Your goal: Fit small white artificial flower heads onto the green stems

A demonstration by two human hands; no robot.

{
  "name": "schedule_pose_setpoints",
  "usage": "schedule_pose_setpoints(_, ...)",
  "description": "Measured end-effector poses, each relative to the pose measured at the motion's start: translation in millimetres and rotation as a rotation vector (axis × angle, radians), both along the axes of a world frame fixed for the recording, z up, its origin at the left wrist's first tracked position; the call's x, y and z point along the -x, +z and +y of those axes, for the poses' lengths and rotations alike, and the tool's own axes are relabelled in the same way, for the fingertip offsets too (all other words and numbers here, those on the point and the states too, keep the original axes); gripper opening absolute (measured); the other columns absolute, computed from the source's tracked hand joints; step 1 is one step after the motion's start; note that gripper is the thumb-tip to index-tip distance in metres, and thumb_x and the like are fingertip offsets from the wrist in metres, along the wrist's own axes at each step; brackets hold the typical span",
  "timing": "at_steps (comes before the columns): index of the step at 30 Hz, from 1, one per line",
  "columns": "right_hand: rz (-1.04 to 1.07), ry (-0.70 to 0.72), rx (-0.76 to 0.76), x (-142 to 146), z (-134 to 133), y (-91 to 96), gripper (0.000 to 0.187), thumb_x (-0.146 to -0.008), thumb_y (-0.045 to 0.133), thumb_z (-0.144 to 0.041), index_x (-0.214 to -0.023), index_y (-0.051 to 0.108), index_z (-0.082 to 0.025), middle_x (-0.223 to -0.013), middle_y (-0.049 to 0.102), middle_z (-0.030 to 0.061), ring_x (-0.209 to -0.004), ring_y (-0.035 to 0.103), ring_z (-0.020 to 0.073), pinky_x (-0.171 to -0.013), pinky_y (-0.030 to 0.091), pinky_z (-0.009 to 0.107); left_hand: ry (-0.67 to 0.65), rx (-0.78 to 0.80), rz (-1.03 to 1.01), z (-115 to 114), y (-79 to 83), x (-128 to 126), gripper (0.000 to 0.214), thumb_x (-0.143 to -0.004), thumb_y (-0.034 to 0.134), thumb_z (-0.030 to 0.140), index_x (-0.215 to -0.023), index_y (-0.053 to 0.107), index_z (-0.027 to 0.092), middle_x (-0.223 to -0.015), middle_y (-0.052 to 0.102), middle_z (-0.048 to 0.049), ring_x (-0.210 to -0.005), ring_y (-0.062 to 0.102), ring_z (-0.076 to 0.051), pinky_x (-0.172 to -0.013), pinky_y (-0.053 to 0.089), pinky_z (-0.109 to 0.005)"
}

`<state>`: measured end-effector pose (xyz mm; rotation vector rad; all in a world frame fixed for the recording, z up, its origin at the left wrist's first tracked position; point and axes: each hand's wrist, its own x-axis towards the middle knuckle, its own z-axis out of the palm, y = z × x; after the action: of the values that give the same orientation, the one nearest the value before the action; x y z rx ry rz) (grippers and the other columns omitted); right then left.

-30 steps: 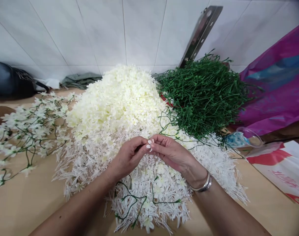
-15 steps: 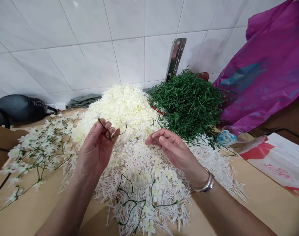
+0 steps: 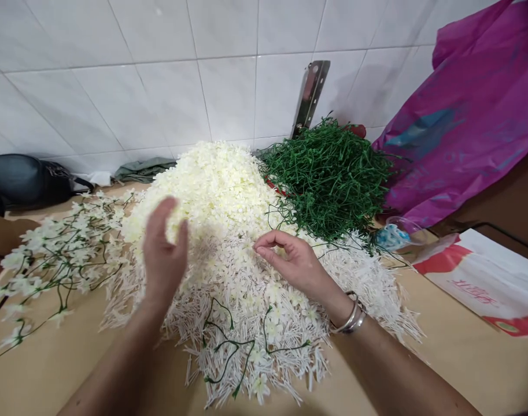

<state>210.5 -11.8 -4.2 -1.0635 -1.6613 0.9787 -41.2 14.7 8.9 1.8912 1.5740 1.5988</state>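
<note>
My left hand [image 3: 165, 254], smeared by motion, hovers over the left side of a heap of cream-white artificial flower heads [image 3: 216, 185]. Its thumb and fingers are apart, and no stem shows in it. Above the white thin-stalked pieces [image 3: 290, 346], my right hand [image 3: 285, 254] has thumb and forefinger pinched together. Whatever is between these fingertips is too small to make out against the white blossoms. Nearer to me, branching green plastic stems [image 3: 231, 344] lie on the white pieces, a few blossoms among them.
A mound of green stems [image 3: 328, 179] stands behind on the right, beside a purple plastic bag [image 3: 458, 127]. Finished-looking flower sprays [image 3: 68, 248] spread out at left. A clear cup [image 3: 398, 234], a red-and-white paper bag [image 3: 484, 283], a black bag [image 3: 25, 182] and a metal bracket [image 3: 310, 98] surround the heap.
The green stem with a white blossom that my left hand held is no longer visible there, and that hand's fingers have parted. My right hand's thumb and forefinger have closed into a pinch.
</note>
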Motion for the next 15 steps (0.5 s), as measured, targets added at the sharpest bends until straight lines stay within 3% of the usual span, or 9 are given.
schedule_pose_setpoints(2, -0.136, 0.016, -0.096, 3, -4, 0.3, 0.008, -0.099, 0.064, -0.026, -0.094, 0.069, -0.021, -0.094, 0.073, 0.0030, -0.091, 0.068, 0.0189, -0.086, 0.052, 0.036, -0.185, -0.034, 0.224, -5, -19.4, -24, 0.035, -0.101, 0.061, 0.023, -0.135, 0.064, 0.024, -0.146, 0.065, -0.0105, -0.137, 0.060, -0.027, -0.119, 0.048, -0.052)
schedule_pose_setpoints(5, -0.346, -0.045, -0.235, 2, -6, 6.6, 0.008, -0.100, 0.061, -0.018, -0.093, 0.066, -0.020, -0.092, 0.073, 0.0031, -0.089, 0.067, 0.0195, -0.085, 0.049, 0.037, -0.397, -0.172, 0.466, -13, -37.1, -42, 0.033, -0.103, 0.057, 0.017, -0.135, 0.063, 0.021, -0.136, 0.072, -0.0115, -0.130, 0.067, -0.025, -0.118, 0.048, -0.050)
schedule_pose_setpoints(8, -0.549, -0.248, -0.278, -7, 0, 17.0, 0.006, -0.098, 0.063, -0.014, -0.100, 0.066, -0.019, -0.096, 0.070, 0.0050, -0.084, 0.066, 0.0202, -0.083, 0.048, 0.038, -0.420, -0.202, 0.583, -15, -46.5, -43, 0.033, -0.103, 0.056, 0.016, -0.136, 0.062, 0.017, -0.136, 0.072, -0.0142, -0.131, 0.066, -0.027, -0.119, 0.046, -0.050)
schedule_pose_setpoints(11, -0.752, -0.434, -0.322, -16, 16, 25.9, 0.022, -0.097, 0.064, -0.014, -0.118, 0.068, -0.016, -0.105, 0.065, 0.0104, -0.086, 0.064, 0.0238, -0.081, 0.049, 0.039, -0.410, -0.186, 0.631, -12, -52.0, -40, 0.027, -0.103, 0.055, 0.017, -0.128, 0.065, 0.017, -0.131, 0.075, -0.0140, -0.124, 0.070, -0.027, -0.117, 0.048, -0.049)
schedule_pose_setpoints(15, -0.953, -0.397, -0.347, -18, 44, 28.3, 0.040, -0.093, 0.067, -0.014, -0.133, 0.067, -0.012, -0.117, 0.060, 0.0182, -0.103, 0.058, 0.0326, -0.087, 0.050, 0.043, -0.423, -0.166, 0.666, -12, -53.7, -41, 0.025, -0.105, 0.051, 0.016, -0.124, 0.067, 0.016, -0.127, 0.076, -0.0128, -0.120, 0.072, -0.025, -0.117, 0.046, -0.050)
